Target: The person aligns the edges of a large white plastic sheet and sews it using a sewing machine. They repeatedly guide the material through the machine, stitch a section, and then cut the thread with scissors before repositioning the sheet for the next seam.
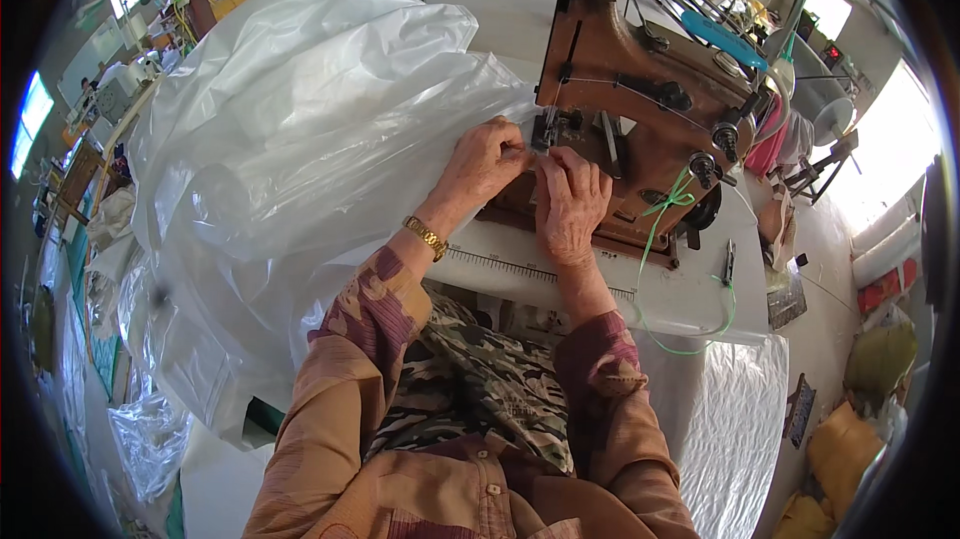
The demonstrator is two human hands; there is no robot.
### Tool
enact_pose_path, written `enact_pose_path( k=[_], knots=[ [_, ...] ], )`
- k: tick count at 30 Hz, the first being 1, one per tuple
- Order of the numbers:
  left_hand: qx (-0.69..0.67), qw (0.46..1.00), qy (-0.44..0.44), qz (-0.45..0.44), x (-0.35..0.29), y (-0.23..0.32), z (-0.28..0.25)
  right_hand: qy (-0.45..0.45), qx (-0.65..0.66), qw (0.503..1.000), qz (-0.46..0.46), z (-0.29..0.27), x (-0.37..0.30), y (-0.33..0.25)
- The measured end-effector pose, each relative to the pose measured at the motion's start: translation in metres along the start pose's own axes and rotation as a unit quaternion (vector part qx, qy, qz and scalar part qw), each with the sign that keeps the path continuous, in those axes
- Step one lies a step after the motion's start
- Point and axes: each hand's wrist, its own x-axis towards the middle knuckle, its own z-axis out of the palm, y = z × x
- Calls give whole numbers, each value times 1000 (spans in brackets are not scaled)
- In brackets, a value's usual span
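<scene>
A brown sewing machine (650, 89) stands on a pale table in front of me. Close before its presser foot (543, 129), my two hands meet with fingertips nearly touching. My left hand (485, 161), with a gold watch on the wrist, is closed in a pinch at the edge of a large, clear plastic sheet (320, 129). Bunched high, that sheet spreads over the table's left side. Beside the machine bed, my right hand (572, 201) has its fingers bent and pressed together; whatever lies between their tips is too small and hidden to make out.
A printed ruler strip (520, 269) runs along the table's near edge. Thread snips (729, 264) lie to the right, near a looped green string (650, 239). A blue-handled tool (722, 39) rests atop the machine. Folded plastic (725, 429) hangs at the lower right.
</scene>
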Motion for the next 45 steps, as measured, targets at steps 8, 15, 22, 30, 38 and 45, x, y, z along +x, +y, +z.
enact_pose_path(
  k=[8, 15, 22, 30, 38, 45],
  knots=[
    [-69, 997, 3, -46, 2, -10, 5, -19, -11, 1000, 0, -7, -2, -6],
    [-239, 962, -14, -133, 6, -16, 8, -26, -5, 999, 24, -10, -1, -9],
    [-209, 967, -29, -141, 17, -21, 12, -46, -26, 998, 39, -10, -2, -7],
    [-203, 967, -15, -152, 25, -28, 19, -53, -64, 995, 53, -7, -2, -5],
    [-219, 965, 17, -145, 29, -42, 26, -81, -77, 992, 65, -7, -2, -8],
    [-210, 964, 9, -163, 34, -36, 26, -83, -85, 991, 65, -5, -2, -8]
  ],
)
